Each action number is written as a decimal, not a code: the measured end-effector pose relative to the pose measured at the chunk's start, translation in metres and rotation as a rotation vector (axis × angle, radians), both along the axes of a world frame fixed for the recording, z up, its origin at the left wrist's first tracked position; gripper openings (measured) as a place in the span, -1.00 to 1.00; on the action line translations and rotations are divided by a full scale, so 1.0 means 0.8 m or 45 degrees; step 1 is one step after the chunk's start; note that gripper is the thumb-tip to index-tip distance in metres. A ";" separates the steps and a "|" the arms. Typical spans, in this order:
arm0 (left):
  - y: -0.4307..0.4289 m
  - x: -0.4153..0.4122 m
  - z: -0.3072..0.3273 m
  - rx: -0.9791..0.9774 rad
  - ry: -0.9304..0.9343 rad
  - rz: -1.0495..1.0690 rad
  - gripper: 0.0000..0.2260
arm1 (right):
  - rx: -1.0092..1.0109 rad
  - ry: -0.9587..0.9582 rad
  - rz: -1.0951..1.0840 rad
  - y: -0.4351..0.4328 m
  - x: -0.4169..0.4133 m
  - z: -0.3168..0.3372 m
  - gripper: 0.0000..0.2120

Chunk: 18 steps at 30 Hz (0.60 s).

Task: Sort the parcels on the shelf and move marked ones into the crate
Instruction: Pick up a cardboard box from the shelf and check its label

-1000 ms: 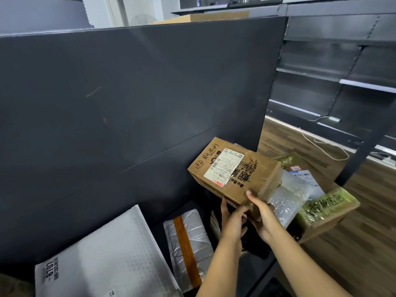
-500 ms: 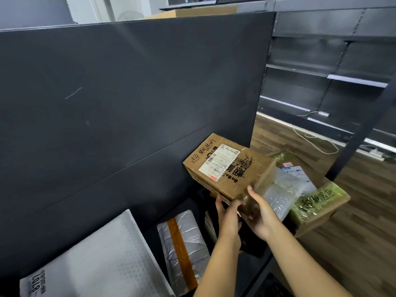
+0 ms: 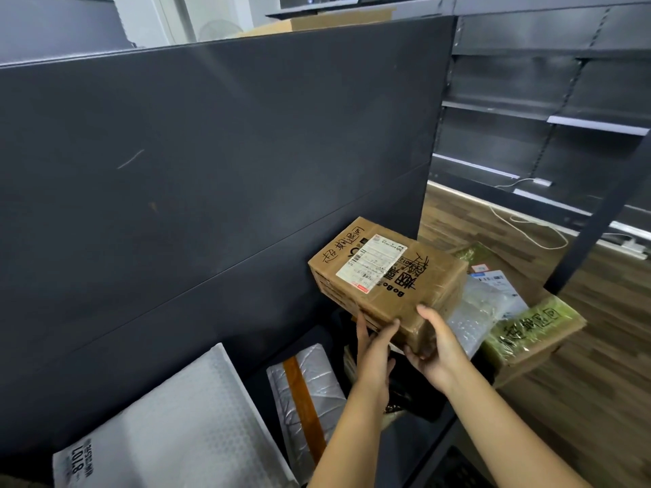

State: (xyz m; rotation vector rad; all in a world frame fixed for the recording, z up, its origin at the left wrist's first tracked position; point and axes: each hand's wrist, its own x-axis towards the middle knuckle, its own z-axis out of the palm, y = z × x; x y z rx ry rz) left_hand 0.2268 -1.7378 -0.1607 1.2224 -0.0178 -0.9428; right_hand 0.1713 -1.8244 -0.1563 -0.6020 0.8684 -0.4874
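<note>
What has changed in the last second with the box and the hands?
Hardly anything. Both the left hand and right hand keep gripping the marked cardboard box at its near end; it barely shifts. Nothing was taken or let go. The white mailer and silver parcel lie as before.

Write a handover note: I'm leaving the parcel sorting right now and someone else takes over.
Left hand and right hand both grip the near end of the cardboard box, which bears handwriting and a white label, lifted off the shelf.
Right of it, lower: a green-wrapped carton with handwriting and a bubble-wrap parcel; the crate itself I cannot make out.
On the shelf: a white mailer and a silver parcel.
Done: marked box in hand. Left: place it in the crate, check the rest.
</note>
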 end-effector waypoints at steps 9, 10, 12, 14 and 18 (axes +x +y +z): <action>0.033 -0.005 0.032 -0.108 -0.039 0.133 -0.33 | 0.012 -0.106 0.024 0.004 -0.079 0.022 -0.61; 0.040 -0.011 0.036 -0.117 -0.056 0.149 -0.33 | -0.008 -0.125 0.066 0.007 -0.090 0.025 -0.61; 0.062 -0.027 0.046 -0.153 -0.071 0.209 -0.30 | -0.030 -0.173 0.146 0.016 -0.115 0.029 -0.59; 0.086 -0.039 0.051 -0.208 -0.057 0.296 -0.30 | -0.054 -0.231 0.230 0.028 -0.139 0.036 -0.44; 0.142 -0.065 0.061 -0.211 -0.083 0.424 -0.25 | -0.090 -0.302 0.369 0.052 -0.185 0.043 -0.16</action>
